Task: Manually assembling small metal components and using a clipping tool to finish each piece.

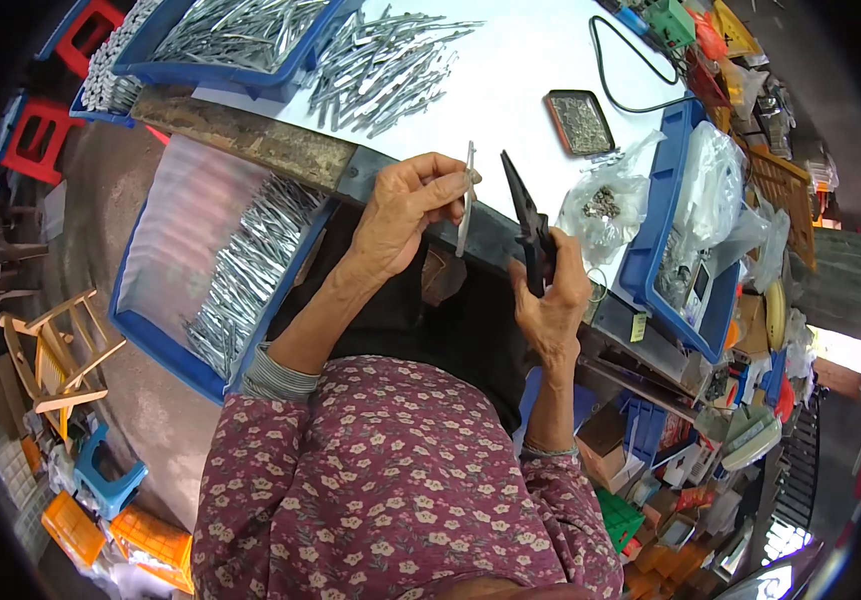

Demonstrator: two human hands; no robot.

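Note:
Between the thumb and fingers of my left hand is a thin metal strip, held upright just over the table's front edge. My right hand is wrapped round the handles of dark long-nose pliers. Their jaws point up and away from me, apart from the strip and a little to its right. Past my left hand, a loose heap of similar metal strips lies on the white tabletop. The pliers' handles are partly hidden by my fingers.
A blue crate full of strips stands at the far left. Another blue crate with strips sits lower left. On the right are a small tray of tiny parts, a plastic bag, a blue bin and a black cable.

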